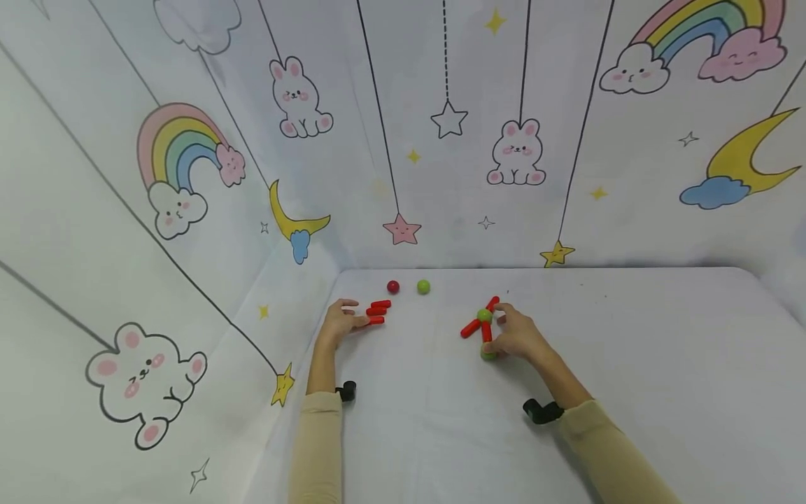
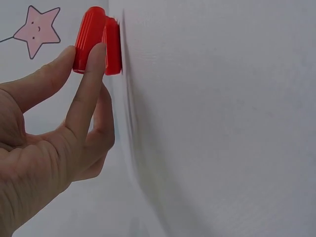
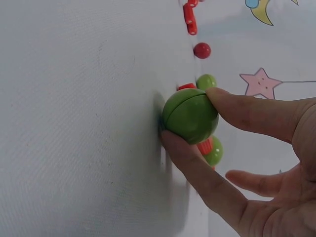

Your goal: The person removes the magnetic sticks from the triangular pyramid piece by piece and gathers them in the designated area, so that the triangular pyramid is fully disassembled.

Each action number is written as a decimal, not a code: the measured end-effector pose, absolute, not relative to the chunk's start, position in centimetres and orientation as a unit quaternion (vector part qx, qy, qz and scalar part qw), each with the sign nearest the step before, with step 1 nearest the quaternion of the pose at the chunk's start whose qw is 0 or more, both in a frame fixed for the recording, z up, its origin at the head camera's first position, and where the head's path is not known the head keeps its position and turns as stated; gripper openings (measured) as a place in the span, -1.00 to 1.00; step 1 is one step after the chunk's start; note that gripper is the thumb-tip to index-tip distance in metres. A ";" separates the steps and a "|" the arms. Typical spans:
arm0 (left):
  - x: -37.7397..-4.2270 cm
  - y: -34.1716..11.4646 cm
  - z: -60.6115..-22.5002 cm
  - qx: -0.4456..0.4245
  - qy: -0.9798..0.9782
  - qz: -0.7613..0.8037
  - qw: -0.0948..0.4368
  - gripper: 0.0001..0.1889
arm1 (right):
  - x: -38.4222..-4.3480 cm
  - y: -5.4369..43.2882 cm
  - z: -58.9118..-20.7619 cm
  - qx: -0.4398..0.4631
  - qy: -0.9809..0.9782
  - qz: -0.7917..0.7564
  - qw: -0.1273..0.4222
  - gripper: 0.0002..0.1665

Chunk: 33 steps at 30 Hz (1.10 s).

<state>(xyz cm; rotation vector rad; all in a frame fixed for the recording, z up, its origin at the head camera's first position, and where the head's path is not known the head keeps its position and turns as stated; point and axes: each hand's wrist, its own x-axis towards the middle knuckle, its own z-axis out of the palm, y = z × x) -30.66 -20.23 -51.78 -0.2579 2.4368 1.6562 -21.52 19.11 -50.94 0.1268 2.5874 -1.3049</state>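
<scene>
My left hand (image 1: 340, 323) pinches a red ribbed rod (image 2: 89, 39) between thumb and finger, and two more red rods (image 1: 380, 304) lie just behind it on the table. With thumb and finger, my right hand (image 1: 519, 336) grips a green ball (image 3: 190, 116) at the near end of a joined figure. That figure has a second green ball (image 1: 484, 315) at its middle, from which red rods (image 1: 470, 328) spread to the left, to the back and toward the gripped ball. Part of the gripped ball is hidden by fingers in the head view.
Near the table's back edge sit a loose red ball (image 1: 393, 286) and a loose green ball (image 1: 424, 286). A white cloth covers the table (image 1: 428, 420). Walls with printed rabbits, stars and rainbows rise at the back and left. Each wrist carries a black camera (image 1: 543, 411).
</scene>
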 end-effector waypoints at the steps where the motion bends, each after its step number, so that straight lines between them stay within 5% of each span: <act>1: -30.8 -20.2 -51.8 -0.088 0.819 0.559 0.093 -0.35 | -21.5 19.1 -50.9 0.044 0.885 -0.447 0.121 0.17; 33: -31.8 -20.1 -52.6 -0.106 0.802 0.578 0.100 -0.36 | -21.5 19.1 -51.0 0.007 0.899 -0.420 0.124 0.19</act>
